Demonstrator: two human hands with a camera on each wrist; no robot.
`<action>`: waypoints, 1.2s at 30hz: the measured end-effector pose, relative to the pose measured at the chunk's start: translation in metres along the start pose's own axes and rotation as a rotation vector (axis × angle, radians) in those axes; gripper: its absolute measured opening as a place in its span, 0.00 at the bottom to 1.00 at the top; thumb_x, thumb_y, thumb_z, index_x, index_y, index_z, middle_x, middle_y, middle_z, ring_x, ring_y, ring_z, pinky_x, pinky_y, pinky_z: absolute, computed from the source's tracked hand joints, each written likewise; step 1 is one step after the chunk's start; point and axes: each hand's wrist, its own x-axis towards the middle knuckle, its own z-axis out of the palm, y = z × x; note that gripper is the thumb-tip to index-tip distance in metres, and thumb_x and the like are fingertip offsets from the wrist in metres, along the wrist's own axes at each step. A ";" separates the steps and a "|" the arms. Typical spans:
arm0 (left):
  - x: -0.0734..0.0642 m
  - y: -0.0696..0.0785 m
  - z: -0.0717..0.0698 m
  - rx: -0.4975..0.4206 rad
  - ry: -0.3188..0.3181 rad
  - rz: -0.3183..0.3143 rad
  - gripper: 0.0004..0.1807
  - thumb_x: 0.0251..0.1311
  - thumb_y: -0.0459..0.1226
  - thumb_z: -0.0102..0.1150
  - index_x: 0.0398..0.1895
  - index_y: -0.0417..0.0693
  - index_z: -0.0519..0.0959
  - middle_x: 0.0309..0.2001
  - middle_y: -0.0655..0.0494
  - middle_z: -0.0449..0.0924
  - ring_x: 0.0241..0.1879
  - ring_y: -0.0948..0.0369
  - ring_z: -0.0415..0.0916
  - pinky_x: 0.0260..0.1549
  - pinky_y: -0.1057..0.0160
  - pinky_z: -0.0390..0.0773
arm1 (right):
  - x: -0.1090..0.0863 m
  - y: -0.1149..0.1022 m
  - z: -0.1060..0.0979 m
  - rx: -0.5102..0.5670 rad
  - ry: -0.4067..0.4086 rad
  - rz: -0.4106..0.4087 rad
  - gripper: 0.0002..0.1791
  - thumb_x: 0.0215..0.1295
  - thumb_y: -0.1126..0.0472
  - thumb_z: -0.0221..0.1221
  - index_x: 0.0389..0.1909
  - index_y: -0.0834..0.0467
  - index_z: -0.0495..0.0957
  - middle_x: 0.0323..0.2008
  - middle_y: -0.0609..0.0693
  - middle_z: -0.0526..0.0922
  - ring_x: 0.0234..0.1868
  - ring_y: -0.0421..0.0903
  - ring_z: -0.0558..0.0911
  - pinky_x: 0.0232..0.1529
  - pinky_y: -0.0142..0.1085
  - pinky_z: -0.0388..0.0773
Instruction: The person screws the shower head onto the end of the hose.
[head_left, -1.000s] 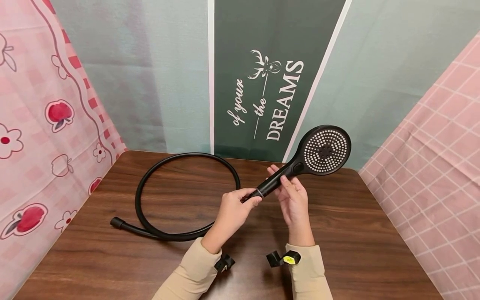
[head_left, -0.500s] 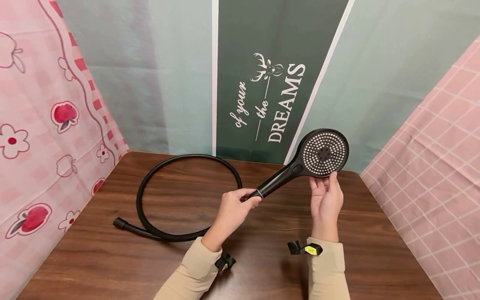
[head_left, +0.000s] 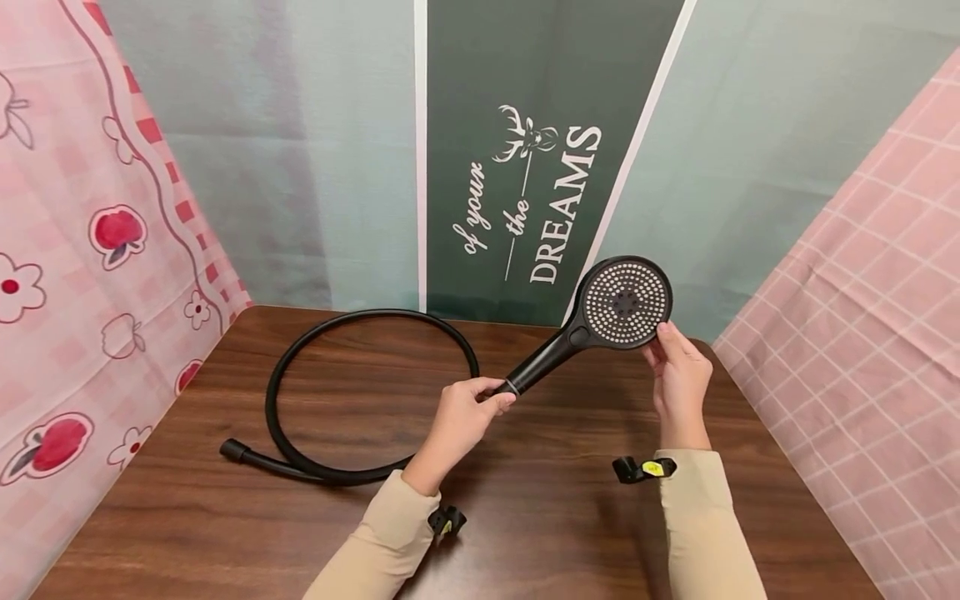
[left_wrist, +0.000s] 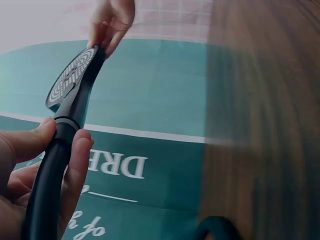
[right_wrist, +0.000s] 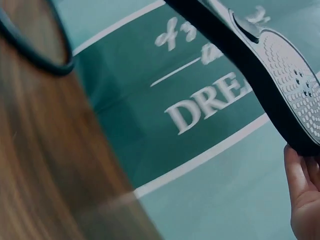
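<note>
A black shower head (head_left: pixel 627 302) with a round face of pale nozzles is held above the table, tilted up to the right. My left hand (head_left: pixel 463 417) pinches the black hose (head_left: pixel 372 312) at its connector, right at the lower end of the handle (left_wrist: pixel 75 107). With thumb and fingers, my right hand (head_left: pixel 681 375) grips the rim of the head at its lower right; in the right wrist view its fingers (right_wrist: pixel 296 172) are at the edge. From the left hand the hose loops leftward over the table, and its free end fitting (head_left: pixel 235 450) points left.
The brown wooden table (head_left: pixel 525 533) meets a grey-green printed backdrop (head_left: pixel 495 67) at the back. Pink cloths stand at both sides, fruit-patterned at the left (head_left: pixel 45 350) and gridded at the right (head_left: pixel 862 333). Each sleeve carries a small black wrist camera (head_left: pixel 643 469).
My right hand has slid from the handle to the rim of the shower head, moving right. The head has shifted slightly left. My left hand keeps its hold.
</note>
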 end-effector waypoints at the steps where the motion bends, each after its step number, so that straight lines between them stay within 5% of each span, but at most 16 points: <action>1: 0.001 -0.002 0.001 0.024 -0.003 -0.003 0.16 0.62 0.42 0.66 0.50 0.43 0.85 0.36 0.50 0.89 0.32 0.60 0.85 0.26 0.68 0.75 | 0.002 0.001 -0.001 -0.029 -0.003 0.008 0.06 0.64 0.69 0.63 0.35 0.59 0.88 0.32 0.49 0.90 0.31 0.38 0.88 0.31 0.28 0.83; 9: 0.014 -0.022 0.014 0.173 -0.036 -0.052 0.17 0.63 0.43 0.65 0.50 0.44 0.86 0.40 0.47 0.88 0.18 0.63 0.63 0.20 0.67 0.64 | 0.018 0.022 -0.018 -0.192 0.037 0.117 0.10 0.66 0.69 0.61 0.29 0.54 0.88 0.29 0.44 0.89 0.31 0.35 0.87 0.31 0.27 0.83; 12: 0.018 -0.029 0.019 0.231 -0.039 -0.048 0.16 0.63 0.42 0.65 0.47 0.42 0.87 0.39 0.47 0.88 0.20 0.63 0.65 0.21 0.68 0.66 | 0.023 0.030 -0.026 -0.315 0.042 0.163 0.07 0.66 0.66 0.62 0.40 0.57 0.87 0.28 0.40 0.88 0.31 0.32 0.86 0.32 0.26 0.82; 15: 0.022 -0.035 0.021 0.284 -0.053 -0.050 0.15 0.63 0.41 0.65 0.46 0.40 0.87 0.38 0.46 0.88 0.21 0.63 0.67 0.21 0.69 0.66 | 0.025 0.037 -0.032 -0.434 0.027 0.212 0.19 0.68 0.63 0.61 0.58 0.65 0.78 0.27 0.36 0.87 0.32 0.30 0.86 0.35 0.25 0.82; 18: 0.024 -0.041 0.021 0.333 -0.069 -0.056 0.15 0.63 0.41 0.65 0.46 0.38 0.87 0.38 0.46 0.88 0.23 0.62 0.69 0.24 0.68 0.68 | 0.026 0.044 -0.039 -0.514 -0.010 0.271 0.27 0.70 0.61 0.59 0.66 0.70 0.68 0.27 0.33 0.86 0.32 0.29 0.85 0.40 0.27 0.82; 23: 0.029 -0.047 0.020 0.432 -0.085 -0.039 0.13 0.62 0.41 0.67 0.41 0.39 0.88 0.39 0.46 0.89 0.31 0.60 0.76 0.32 0.64 0.75 | 0.029 0.054 -0.045 -0.605 -0.043 0.361 0.28 0.72 0.60 0.57 0.68 0.69 0.67 0.26 0.33 0.84 0.31 0.28 0.84 0.44 0.29 0.82; 27: 0.033 -0.049 0.019 0.486 -0.115 -0.033 0.12 0.61 0.41 0.67 0.37 0.40 0.89 0.35 0.48 0.89 0.27 0.63 0.72 0.29 0.66 0.73 | 0.031 0.059 -0.047 -0.649 -0.049 0.406 0.27 0.72 0.62 0.57 0.68 0.69 0.66 0.26 0.34 0.83 0.30 0.29 0.84 0.45 0.30 0.83; 36: 0.034 -0.050 0.024 0.526 -0.147 -0.107 0.12 0.59 0.42 0.69 0.35 0.42 0.89 0.38 0.47 0.89 0.31 0.59 0.79 0.32 0.64 0.77 | 0.031 0.063 -0.056 -0.664 -0.056 0.473 0.27 0.71 0.64 0.57 0.68 0.70 0.66 0.27 0.35 0.81 0.32 0.31 0.83 0.48 0.33 0.82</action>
